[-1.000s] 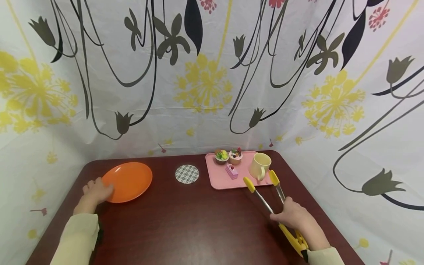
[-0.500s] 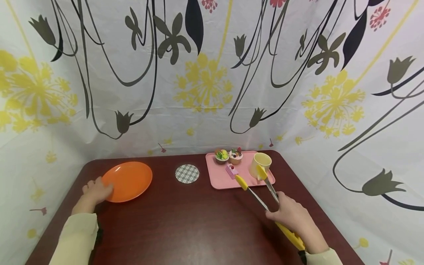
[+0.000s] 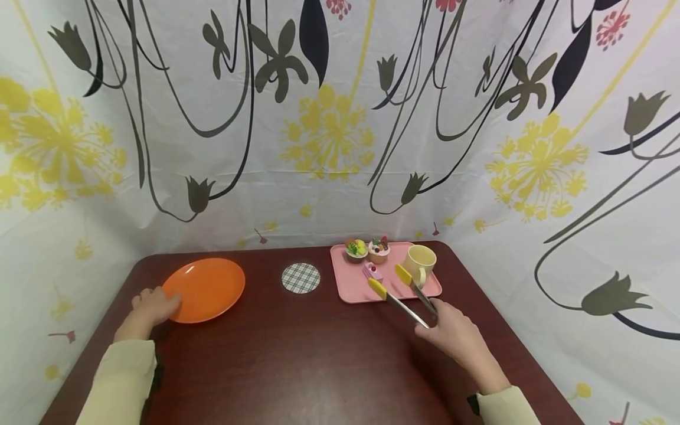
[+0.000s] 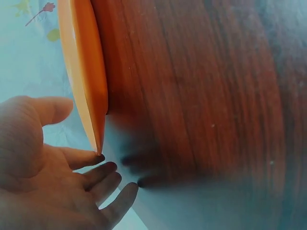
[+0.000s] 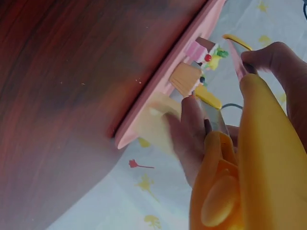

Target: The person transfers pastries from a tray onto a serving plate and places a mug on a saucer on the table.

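My right hand [image 3: 450, 333] grips yellow-and-silver tongs [image 3: 395, 299], seen with their yellow handles [image 5: 268, 143] in the right wrist view. The tongs' arms stand apart above the front of a pink tray [image 3: 350, 289], their yellow tips near a small purple cake slice [image 3: 374, 271] topped with a red berry. Behind the slice sit a cupcake [image 3: 379, 254] and a fruit-topped tart [image 3: 356, 252]. A cream mug [image 3: 421, 260] stands on the tray's right side. My left hand [image 3: 154, 307] is at the near-left rim of an orange plate [image 3: 209, 289], fingers loosely spread, a fingertip at the edge [image 4: 96, 139].
A round checked coaster [image 3: 300, 278] lies on the dark wooden table [image 3: 297, 354] between plate and tray. A patterned cloth [image 3: 329, 206] hangs behind the table and along both sides.
My right hand has moved left with the tongs, whose tips have gone from in front of the mug to beside the purple cake slice. My left hand and the plate have stayed put.
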A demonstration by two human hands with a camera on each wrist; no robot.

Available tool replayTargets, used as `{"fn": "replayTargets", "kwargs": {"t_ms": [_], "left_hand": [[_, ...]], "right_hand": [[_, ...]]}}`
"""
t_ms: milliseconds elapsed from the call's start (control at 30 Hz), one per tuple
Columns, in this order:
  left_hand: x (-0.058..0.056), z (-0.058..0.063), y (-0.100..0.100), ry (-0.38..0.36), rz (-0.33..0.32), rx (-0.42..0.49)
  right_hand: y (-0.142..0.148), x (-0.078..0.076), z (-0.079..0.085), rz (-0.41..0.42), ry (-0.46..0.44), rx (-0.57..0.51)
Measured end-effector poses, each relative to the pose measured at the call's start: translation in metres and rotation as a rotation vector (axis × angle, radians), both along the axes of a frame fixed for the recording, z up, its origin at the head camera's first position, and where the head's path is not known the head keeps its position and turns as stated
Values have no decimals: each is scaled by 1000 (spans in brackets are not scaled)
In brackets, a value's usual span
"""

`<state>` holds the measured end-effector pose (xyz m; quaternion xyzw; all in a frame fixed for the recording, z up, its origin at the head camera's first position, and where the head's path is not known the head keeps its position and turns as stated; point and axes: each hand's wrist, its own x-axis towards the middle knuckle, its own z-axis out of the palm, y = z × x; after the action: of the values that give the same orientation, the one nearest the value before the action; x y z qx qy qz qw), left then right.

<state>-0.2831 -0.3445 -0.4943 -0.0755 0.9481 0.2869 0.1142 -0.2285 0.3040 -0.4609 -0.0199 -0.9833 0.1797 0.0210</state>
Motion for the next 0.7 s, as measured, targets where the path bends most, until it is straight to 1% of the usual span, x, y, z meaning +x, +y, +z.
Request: {"fn": "replayTargets", "kwargs": {"t_ms": [33, 100, 200, 333, 500, 700], "left_hand": [[-1, 1, -1, -6, -8, -9], [-2, 3, -3, -2, 2, -33], [-4, 6, -5, -7, 43, -59], [-3, 12, -8, -30, 95, -47], [-2, 12, -10, -39, 102, -20], [-1, 10, -10, -34, 102, -16]], "right_hand": [[0, -2, -2, 4, 0, -3], [-1, -5, -4, 7, -2, -13], [-2, -9, -8, 17, -5, -23], [-6, -15, -10, 23, -6, -33], [-10, -22, -11, 18, -3, -31], [-13, -30, -15, 19, -21, -22]]}}
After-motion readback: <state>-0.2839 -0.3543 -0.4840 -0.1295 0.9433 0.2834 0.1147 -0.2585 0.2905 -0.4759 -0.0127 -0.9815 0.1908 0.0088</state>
